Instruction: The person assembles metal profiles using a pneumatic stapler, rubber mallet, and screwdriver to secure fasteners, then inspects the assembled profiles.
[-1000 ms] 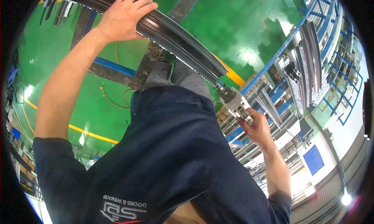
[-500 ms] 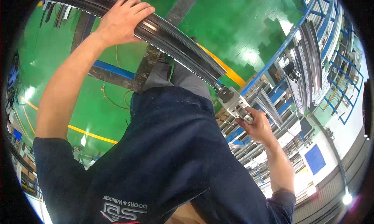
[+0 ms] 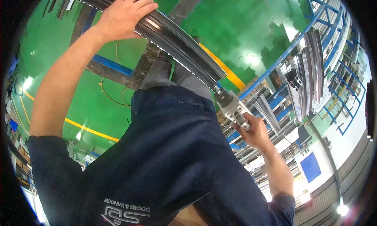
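Observation:
A long dark metal profile with a row of pale marks along its near edge runs from the top left down towards the middle. My left hand is closed over it, fingers across the top and thumb by the near edge. In my right hand is a silver hand-held tool with cutouts in its body and a black head. The tool's tip meets the profile's lower right end; whether it goes inside cannot be made out. My fingers partly hide the tool's rear.
Beside my right arm, a blue-framed rack holds several long profiles. Dark-topped supports stand under the profile. A thin hose lies on the green floor, which has yellow lines.
The view has shifted slightly, so the rack and my right hand appear a little lower and further left. Both hands keep their hold, and the tool remains at the profile's end.

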The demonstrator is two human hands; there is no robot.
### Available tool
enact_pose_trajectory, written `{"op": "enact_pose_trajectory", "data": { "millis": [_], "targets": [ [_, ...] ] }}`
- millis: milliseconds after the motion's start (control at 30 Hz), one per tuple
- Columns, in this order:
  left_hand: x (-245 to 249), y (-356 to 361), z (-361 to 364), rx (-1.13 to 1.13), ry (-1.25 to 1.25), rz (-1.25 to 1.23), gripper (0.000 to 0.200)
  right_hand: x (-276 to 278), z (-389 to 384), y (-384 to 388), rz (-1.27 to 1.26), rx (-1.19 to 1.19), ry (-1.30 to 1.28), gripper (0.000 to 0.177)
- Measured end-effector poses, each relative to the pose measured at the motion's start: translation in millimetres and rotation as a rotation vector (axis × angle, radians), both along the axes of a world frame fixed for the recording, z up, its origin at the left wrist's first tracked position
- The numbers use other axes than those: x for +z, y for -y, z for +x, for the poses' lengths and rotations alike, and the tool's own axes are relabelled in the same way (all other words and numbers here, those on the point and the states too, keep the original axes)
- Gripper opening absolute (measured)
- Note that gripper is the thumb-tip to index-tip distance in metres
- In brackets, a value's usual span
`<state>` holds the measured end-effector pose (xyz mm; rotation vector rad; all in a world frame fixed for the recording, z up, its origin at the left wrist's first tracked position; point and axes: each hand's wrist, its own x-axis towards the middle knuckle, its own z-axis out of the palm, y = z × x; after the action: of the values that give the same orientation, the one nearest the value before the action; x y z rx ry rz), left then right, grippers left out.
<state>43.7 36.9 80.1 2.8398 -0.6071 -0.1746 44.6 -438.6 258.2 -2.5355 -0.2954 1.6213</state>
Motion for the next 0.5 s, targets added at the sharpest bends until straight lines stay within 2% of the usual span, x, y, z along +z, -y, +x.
{"op": "enact_pose_trajectory", "data": {
  "millis": [33,67,133,200,233,300,333,467,500],
  "targets": [
    [-0.6,0.8,-0.1,0.003,-0.005,0.000,0.101,0.9,-4.1,-0.4,-0.004,0.076,0.039,0.030],
    [-1.4,1.0,0.7,0.003,-0.018,-0.007,0.100,3.0,-1.3,-5.5,-0.108,0.154,-0.036,0.039],
    [5.1,-0.9,4.7,0.005,-0.032,-0.006,0.100,4.7,4.6,-8.6,-0.098,0.143,-0.046,0.039],
    [19.1,-3.9,13.9,-0.143,0.076,0.059,0.061,3.8,10.3,-6.8,-0.045,0.112,-0.073,0.035],
    [20.1,-3.6,14.3,-0.143,0.073,0.061,0.061,2.1,15.2,-3.4,-0.043,0.112,-0.076,0.035],
    [20.4,-2.6,14.3,-0.109,-0.045,0.089,0.076,-4.1,25.9,1.0,0.002,-0.026,-0.240,0.031],
    [20.5,-2.5,14.2,-0.110,-0.049,0.090,0.076,2.2,32.0,-13.2,-0.084,-0.137,-0.313,0.029],
    [20.7,-2.1,14.4,-0.119,-0.029,0.088,0.072,0.2,27.5,-9.4,-0.029,-0.124,-0.309,0.030],
    [20.3,-1.8,14.8,-0.119,-0.038,0.107,0.073,-1.1,18.7,-4.4,0.009,-0.030,-0.216,0.025]
  ]
}}
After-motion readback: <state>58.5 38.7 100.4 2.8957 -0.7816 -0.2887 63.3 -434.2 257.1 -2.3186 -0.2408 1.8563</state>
